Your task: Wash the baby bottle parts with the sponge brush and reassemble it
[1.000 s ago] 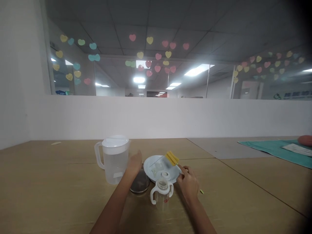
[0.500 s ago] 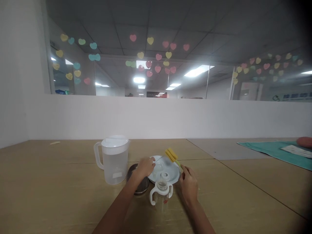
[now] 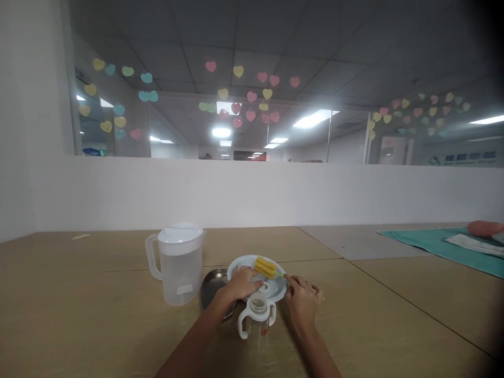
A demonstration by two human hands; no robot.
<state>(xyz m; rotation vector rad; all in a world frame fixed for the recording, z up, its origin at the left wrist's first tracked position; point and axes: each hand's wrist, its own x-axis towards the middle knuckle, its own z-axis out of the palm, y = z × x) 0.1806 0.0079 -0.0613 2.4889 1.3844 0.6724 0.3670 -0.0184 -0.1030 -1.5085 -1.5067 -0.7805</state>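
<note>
My right hand point(image 3: 304, 296) grips the thin green handle of a yellow sponge bottle brush point(image 3: 265, 267). The sponge head points left above a white plate point(image 3: 280, 295). Over the plate's left side, my left hand point(image 3: 243, 282) has its thumb apart from the fingers; nothing shows in it, though its underside is hidden. A white ring-shaped bottle part point(image 3: 266, 290) lies on the plate, partly covered by that hand. In front stands a clear baby bottle point(image 3: 258, 320), upright and uncapped, with two white handles and red print.
Left of the plate is a dark metal dish point(image 3: 208, 291), partly behind my left arm. A translucent lidded pitcher point(image 3: 181, 270) stands farther left. At the far right, a teal cloth point(image 3: 421, 240) bears a white cloth point(image 3: 474, 244) and a reddish object point(image 3: 484, 228).
The brush has moved left and down toward the plate. My left hand has come lower over the plate, and the thin line seen near its fingers no longer shows. The view has shifted slightly.
</note>
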